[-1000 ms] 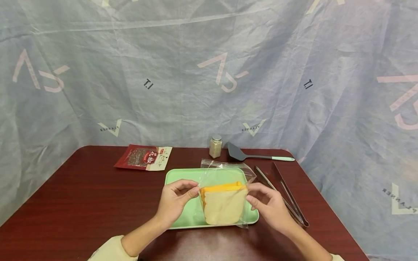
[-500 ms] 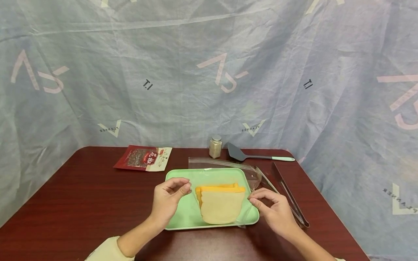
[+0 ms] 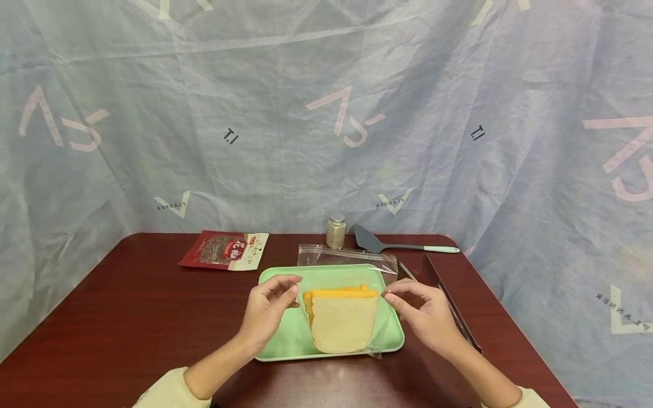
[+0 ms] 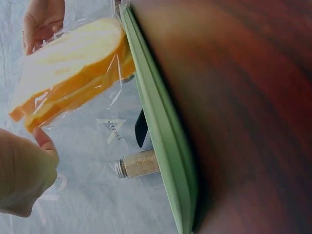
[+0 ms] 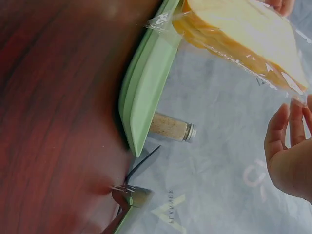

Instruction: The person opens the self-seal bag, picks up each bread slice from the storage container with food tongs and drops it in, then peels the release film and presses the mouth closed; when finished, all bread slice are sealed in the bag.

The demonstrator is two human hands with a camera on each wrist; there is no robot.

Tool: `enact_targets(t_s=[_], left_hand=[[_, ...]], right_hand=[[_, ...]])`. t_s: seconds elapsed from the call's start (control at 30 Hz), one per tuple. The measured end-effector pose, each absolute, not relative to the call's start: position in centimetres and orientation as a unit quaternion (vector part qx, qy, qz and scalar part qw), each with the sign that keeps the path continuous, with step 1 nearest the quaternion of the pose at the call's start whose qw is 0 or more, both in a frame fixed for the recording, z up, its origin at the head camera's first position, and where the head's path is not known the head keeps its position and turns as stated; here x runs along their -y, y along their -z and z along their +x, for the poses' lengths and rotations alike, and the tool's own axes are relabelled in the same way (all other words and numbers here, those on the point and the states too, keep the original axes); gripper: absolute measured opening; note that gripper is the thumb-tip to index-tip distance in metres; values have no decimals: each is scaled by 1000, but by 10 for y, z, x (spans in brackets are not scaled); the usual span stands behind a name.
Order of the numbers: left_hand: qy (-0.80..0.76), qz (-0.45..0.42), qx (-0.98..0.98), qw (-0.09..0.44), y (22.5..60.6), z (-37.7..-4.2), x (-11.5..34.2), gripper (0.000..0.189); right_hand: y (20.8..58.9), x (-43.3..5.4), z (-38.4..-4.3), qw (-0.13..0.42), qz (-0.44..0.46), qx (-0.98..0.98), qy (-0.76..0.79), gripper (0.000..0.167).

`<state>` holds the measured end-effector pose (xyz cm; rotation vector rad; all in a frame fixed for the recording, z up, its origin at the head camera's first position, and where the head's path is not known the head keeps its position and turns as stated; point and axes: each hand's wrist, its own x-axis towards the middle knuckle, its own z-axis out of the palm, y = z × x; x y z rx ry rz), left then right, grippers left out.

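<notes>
Slices of bread (image 3: 344,323) with orange crust stand tilted inside a clear zip bag (image 3: 347,253) over the light green tray (image 3: 283,345). At the bag's left side my left hand (image 3: 266,311) pinches the film between thumb and fingers. My right hand (image 3: 428,317) pinches the opposite side, near the bread's upper corner. The left wrist view shows the bread (image 4: 73,58) with its lower end close to the tray's rim. In the right wrist view the film wraps the bread (image 5: 243,34); fingertips of my right hand (image 5: 292,156) meet the bag's edge.
Behind the tray stands a small jar (image 3: 335,231) of pale granules. A grey spatula (image 3: 393,245) lies at the back right, with metal tongs (image 3: 451,306) nearer, partly behind my right hand. A red and white spice packet (image 3: 224,249) lies back left on the brown table (image 3: 127,317).
The bread in its bag has shifted slightly left. The bag's zip end has spread out flatter beyond the tray. My left hand went left, then slightly back; both hands stay at the bag's sides.
</notes>
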<state>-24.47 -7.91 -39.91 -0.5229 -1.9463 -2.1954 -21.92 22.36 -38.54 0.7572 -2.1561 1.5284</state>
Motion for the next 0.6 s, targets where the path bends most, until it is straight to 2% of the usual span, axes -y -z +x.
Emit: enact_targets(t_s=[0.27,0.6], left_hand=[[710,-139,680,117,395,-246,78,12],[710,-161,680,80,394,-245,78,15]], right_hand=[[383,-228,-214,196,257,772,-548,15],[376,-233,-214,164,262,772,-555,15]])
